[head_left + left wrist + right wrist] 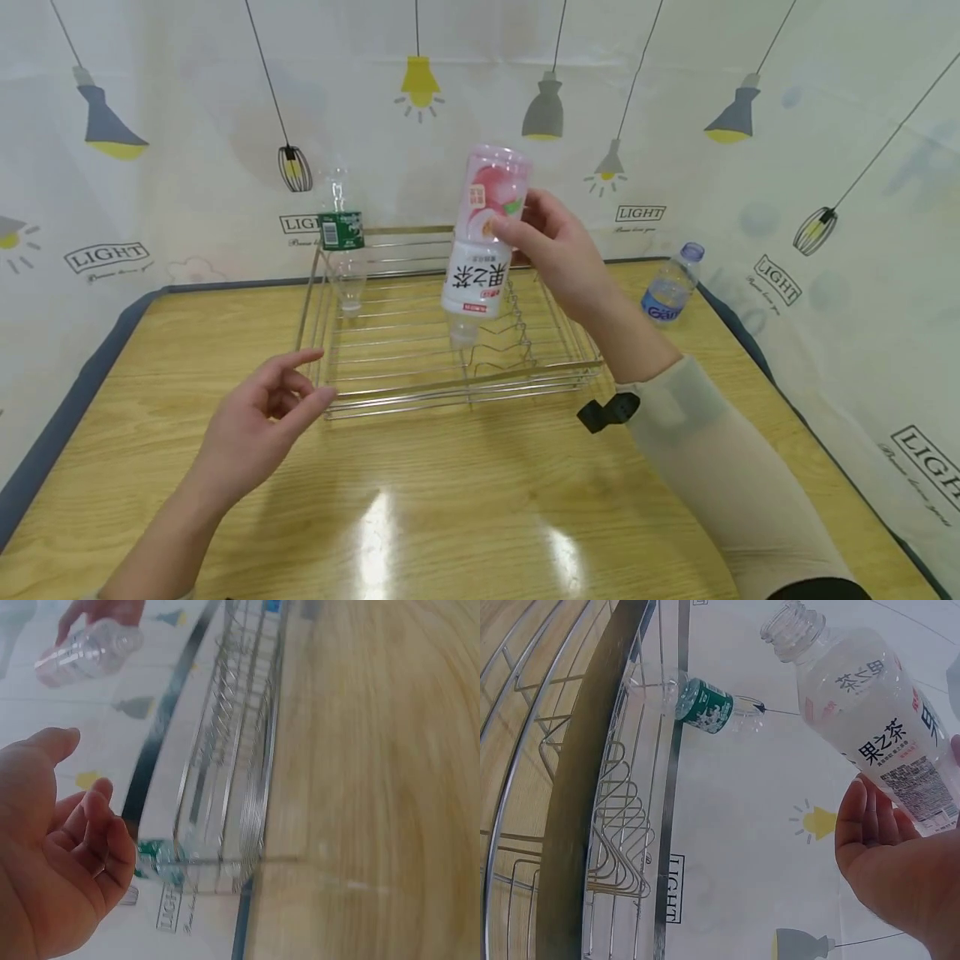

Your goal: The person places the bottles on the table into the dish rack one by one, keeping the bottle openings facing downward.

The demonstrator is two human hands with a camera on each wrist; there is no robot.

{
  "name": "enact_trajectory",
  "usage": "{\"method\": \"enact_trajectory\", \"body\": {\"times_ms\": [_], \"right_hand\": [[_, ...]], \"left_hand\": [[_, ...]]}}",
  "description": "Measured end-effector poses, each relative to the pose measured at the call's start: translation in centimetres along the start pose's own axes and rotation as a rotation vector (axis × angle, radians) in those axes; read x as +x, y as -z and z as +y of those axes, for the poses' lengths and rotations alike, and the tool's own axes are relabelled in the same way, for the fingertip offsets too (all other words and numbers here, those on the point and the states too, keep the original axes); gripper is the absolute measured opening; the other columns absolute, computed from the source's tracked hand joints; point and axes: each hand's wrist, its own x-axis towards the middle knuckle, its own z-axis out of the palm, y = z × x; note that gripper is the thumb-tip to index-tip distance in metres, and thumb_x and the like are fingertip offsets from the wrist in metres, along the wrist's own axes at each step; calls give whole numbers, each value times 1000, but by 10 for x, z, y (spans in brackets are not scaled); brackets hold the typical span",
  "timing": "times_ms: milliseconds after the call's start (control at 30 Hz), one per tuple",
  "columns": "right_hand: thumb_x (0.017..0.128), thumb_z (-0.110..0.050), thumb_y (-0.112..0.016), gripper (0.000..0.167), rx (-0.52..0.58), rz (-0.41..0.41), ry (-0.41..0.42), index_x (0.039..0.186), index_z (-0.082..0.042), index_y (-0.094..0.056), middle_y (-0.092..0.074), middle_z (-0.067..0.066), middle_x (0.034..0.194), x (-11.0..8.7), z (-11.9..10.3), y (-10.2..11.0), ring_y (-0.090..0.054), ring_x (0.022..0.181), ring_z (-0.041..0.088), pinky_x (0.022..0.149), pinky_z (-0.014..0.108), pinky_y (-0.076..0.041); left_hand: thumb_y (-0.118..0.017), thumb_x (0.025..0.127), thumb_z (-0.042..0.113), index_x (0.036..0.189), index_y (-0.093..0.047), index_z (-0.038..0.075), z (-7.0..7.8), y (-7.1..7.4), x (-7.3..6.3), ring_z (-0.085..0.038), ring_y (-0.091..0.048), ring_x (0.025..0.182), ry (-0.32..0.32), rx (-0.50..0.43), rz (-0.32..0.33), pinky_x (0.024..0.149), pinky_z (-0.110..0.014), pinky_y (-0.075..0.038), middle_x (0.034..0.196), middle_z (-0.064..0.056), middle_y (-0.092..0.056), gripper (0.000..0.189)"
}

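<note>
My right hand [558, 254] grips a clear plastic drink bottle [487, 225] with a pink-and-white peach label. The bottle hangs neck down, slightly tilted, over the middle of a wire dish rack [465, 385]. In the right wrist view the bottle's threaded neck [793, 631] has no cap. Near the rack's front left corner is my left hand [255, 425], its fingers [112, 847] loosely bent around nothing. An empty bottle with a green label [342, 232] stands neck down in the rack's back left part.
A clear bottle with a blue label [666, 298] stands upright on the wooden table [450, 500], right of the rack. Wavy wire dividers [622, 832] run along the rack's right part. A lamp-patterned sheet [465, 92] rises behind the table.
</note>
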Motion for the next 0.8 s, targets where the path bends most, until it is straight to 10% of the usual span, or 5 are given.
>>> {"method": "enact_trajectory", "body": {"times_ms": [300, 800], "right_hand": [[109, -25, -66, 48, 20, 45, -31, 154, -13, -55, -69, 7, 130, 23, 6, 0, -67, 113, 24, 97, 34, -57], [107, -29, -71, 56, 30, 75, -105, 155, -10, -52, -69, 10, 132, 95, 14, -20, -70, 110, 24, 99, 38, -60]], "left_hand": [[-70, 110, 41, 157, -59, 12, -23, 12, 6, -10, -57, 69, 85, 151, 45, 57, -27, -47, 94, -6, -68, 56], [-71, 110, 38, 162, -56, 15, -32, 8, 6, -10, -65, 72, 133, 59, 19, 55, -26, -51, 99, -10, -71, 59]]}}
